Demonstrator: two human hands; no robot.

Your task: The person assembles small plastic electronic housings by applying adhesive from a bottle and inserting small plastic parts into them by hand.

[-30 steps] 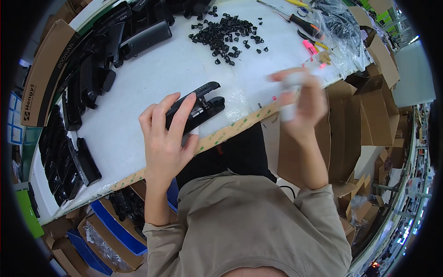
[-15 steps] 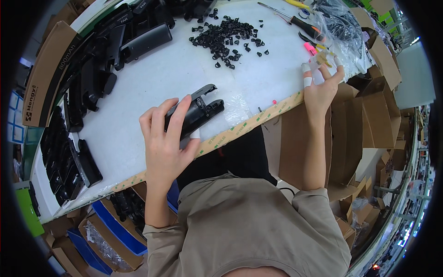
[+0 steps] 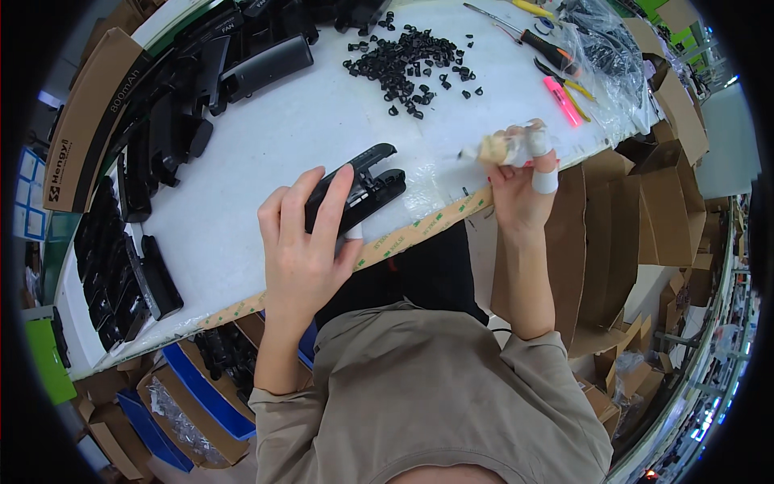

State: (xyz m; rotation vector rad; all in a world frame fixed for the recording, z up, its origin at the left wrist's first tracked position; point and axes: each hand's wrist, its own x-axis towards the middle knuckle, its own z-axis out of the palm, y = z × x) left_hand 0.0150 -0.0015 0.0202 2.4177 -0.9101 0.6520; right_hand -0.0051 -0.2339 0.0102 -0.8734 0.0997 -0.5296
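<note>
My left hand is closed round a black plastic housing near the table's front edge. The housing's forked open end points to the upper right, with small light metal parts showing inside. To its right, my right hand is raised over the table edge, fingers wrapped round a small pale-yellow and whitish bottle-like thing. Its narrow dark tip points left, toward the housing; motion blurs it, so its exact kind is unclear. White tape covers some fingertips of my right hand.
A heap of small black clips lies at the back middle. Black housings line the left side beside a cardboard box. A screwdriver, pliers, a pink marker and plastic bags lie at the far right.
My right hand has picked up the pale bottle-like thing from beside the marker and brought it left and nearer. The left hand still holds the housing; the whole view has shifted slightly.
</note>
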